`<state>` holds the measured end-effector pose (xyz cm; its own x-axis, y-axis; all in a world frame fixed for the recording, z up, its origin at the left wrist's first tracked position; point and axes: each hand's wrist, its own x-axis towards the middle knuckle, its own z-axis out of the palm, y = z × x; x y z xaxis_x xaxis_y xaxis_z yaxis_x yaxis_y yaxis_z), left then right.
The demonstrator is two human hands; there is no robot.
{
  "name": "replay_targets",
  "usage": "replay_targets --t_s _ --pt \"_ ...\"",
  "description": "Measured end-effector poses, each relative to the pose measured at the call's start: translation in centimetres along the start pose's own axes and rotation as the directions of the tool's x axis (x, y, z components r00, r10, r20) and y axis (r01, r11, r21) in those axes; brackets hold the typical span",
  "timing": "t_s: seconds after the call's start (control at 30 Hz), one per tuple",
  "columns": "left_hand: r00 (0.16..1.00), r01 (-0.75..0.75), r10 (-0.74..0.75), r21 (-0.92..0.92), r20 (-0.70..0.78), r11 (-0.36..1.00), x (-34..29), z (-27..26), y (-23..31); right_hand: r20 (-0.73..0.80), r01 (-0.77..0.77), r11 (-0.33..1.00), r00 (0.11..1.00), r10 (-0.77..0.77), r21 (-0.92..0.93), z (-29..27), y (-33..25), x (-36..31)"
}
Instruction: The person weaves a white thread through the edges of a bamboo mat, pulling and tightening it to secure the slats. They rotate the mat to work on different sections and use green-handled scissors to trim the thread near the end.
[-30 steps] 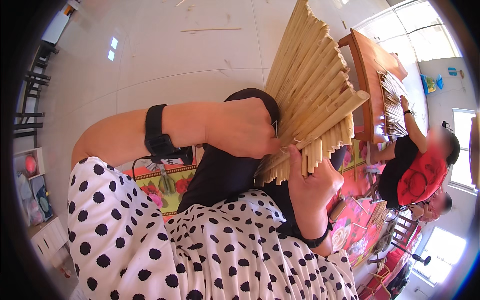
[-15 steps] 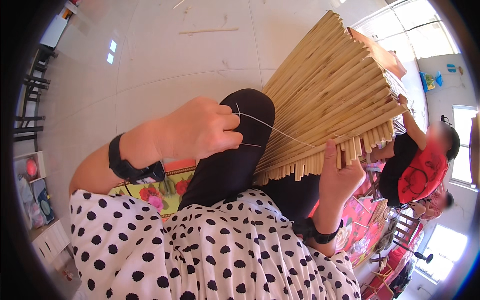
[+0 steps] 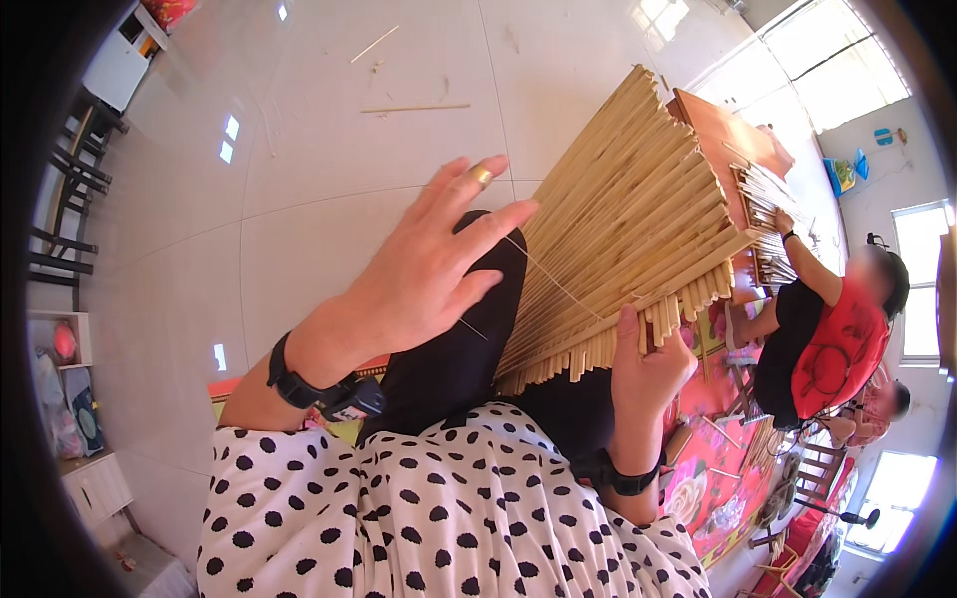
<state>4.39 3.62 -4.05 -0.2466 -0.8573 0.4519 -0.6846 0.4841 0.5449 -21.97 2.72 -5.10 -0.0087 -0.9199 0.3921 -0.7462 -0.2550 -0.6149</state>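
A mat of bamboo slats (image 3: 638, 209) lies tilted over my black-trousered knee (image 3: 459, 359). My right hand (image 3: 648, 369) grips the slat ends at its lower edge, thumb up against them. My left hand (image 3: 429, 269), with a ring on one finger and a black wristband (image 3: 299, 384), is raised to the left of the mat with its fingers fanned out. A thin thread (image 3: 558, 284) runs taut from those fingers to the slats. Where exactly it is pinched is hidden.
Another person in red and black (image 3: 827, 339) sits at the right by a wooden table (image 3: 728, 140) with bundled slats. Loose sticks (image 3: 414, 108) lie on the white tiled floor. A floral mat (image 3: 718, 478) is underfoot, dark chairs (image 3: 60, 229) stand far left.
My left hand left the mat's edge, drew back to the left pulling the thread out, and has now risen with its fingers spread. The mat swung from steep to flatter.
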Motion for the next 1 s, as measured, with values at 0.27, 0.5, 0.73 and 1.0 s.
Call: replay_targets --t_s 0.27,0.5,0.73,1.0 --pt "0.984 0.087 0.010 -0.532 0.177 0.842 2.5 7.4 2.3 -0.017 0.056 0.996 0.998 -0.055 0.067 0.0 -0.1 -0.2" --pt "0.968 0.057 0.099 -0.589 0.229 0.806 1.8 12.4 4.1 0.060 0.149 0.979 0.988 -0.142 -0.139 -1.0 1.9 -1.5" --pt "0.977 0.053 0.076 -0.567 0.202 0.822 1.3 12.0 4.0 0.064 0.268 0.959 0.959 -0.275 0.092 0.2 1.2 -1.5" --pt "0.971 0.217 -0.214 -0.779 0.109 0.589 -0.4 10.7 3.9 0.288 0.134 0.866 0.909 -0.300 0.481 0.7 -0.7 -1.5"
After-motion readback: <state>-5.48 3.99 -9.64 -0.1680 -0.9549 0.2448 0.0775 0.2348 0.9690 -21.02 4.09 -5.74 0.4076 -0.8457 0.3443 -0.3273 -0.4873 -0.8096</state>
